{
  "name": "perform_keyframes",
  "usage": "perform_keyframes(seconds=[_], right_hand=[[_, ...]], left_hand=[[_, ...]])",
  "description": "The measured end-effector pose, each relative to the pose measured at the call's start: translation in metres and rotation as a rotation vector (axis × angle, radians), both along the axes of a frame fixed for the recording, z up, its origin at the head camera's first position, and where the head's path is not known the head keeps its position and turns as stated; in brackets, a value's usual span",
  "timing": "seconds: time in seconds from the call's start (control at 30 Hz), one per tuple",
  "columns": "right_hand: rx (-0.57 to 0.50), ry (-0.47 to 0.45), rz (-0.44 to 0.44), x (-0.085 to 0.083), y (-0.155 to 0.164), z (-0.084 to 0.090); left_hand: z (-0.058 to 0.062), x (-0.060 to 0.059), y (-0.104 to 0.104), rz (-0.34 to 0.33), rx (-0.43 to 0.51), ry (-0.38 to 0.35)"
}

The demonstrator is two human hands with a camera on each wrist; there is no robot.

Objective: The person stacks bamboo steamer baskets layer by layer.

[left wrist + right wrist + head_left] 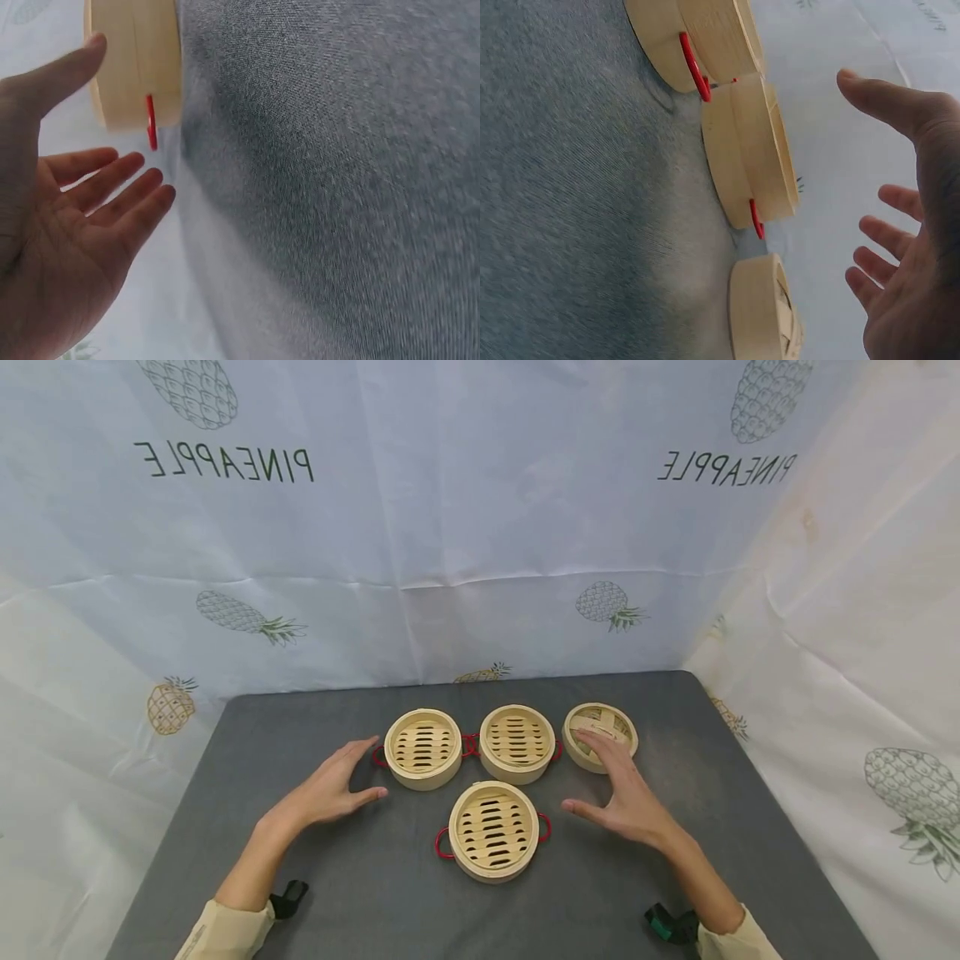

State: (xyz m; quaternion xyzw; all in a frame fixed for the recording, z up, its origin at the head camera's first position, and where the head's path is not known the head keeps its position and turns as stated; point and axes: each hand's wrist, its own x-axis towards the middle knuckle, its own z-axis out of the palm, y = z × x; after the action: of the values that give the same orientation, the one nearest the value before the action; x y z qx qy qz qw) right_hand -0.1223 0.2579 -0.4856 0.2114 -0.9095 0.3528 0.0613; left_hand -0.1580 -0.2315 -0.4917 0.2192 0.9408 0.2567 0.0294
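Just one basket (139, 67) — left wrist view

Looking like a small makeshift recording booth, walled with cloth. Seeing pale fabric (487, 518) hanging behind the table (360, 893) and closing in its left and right sides, creasing and carrying printed pineapples (169, 708) and mirrored "PINEAPPLE" lettering (238, 462), much like a household curtain. Making out black wrist-worn devices (288, 900) above the table's near part, pointing to a filming setup. Seeing bamboo steamers (492, 828) sitting on the table. Being unable to tell the wider room beyond the fabric: home, lab or workshop.
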Motion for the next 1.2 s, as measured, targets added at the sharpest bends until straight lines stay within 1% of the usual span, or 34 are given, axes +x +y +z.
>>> perform_keyframes(seconds=[0.13, 0.27, 0.4, 0.47, 0.63, 0.8, 0.93, 1.03, 1.07, 1.1, 1.17, 1.2], right_hand=[[-0.035, -0.047, 0.015, 0.005, -0.002, -0.003], [-0.031, -0.07, 0.017, 0.008, -0.004, -0.009], [-0.047, -0.091, 0.03, 0.01, -0.01, -0.015], [-0.063, -0.111, 0.04, 0.011, -0.013, -0.019], [-0.08, -0.116, 0.079, 0.011, -0.021, -0.026], [-0.103, -0.116, 0.14, 0.01, -0.03, -0.03], [-0.146, -0.123, 0.201, 0.009, -0.036, -0.035], [-0.186, -0.155, 0.243, 0.01, -0.04, -0.039], [-0.199, -0.168, 0.256, 0.01, -0.041, -0.04], [-0.214, -0.187, 0.267, 0.011, -0.043, -0.041], [-0.242, -0.217, 0.284, 0.012, -0.047, -0.044], [-0.252, -0.225, 0.294, 0.013, -0.049, -0.045]], left_hand=[[-0.002, -0.003, 0.004, -0.03, 0.028, 0.021], [-0.005, -0.006, 0.006, -0.035, 0.032, 0.014], [-0.01, -0.01, 0.006, -0.029, 0.052, -0.023], [-0.012, -0.012, 0.005, -0.039, 0.08, -0.053], [-0.012, -0.017, 0.005, -0.053, 0.144, -0.123], [-0.014, -0.023, 0.006, -0.045, 0.145, -0.136], [-0.017, -0.029, 0.007, -0.066, 0.149, -0.12], [-0.022, -0.036, 0.005, -0.113, 0.17, -0.075], [-0.029, -0.04, 0.002, -0.135, 0.181, -0.047], [-0.032, -0.042, 0.001, -0.154, 0.191, -0.027], [-0.051, -0.051, -0.007, -0.205, 0.212, 0.023], [-0.053, -0.052, -0.008, -0.217, 0.225, 0.032]])
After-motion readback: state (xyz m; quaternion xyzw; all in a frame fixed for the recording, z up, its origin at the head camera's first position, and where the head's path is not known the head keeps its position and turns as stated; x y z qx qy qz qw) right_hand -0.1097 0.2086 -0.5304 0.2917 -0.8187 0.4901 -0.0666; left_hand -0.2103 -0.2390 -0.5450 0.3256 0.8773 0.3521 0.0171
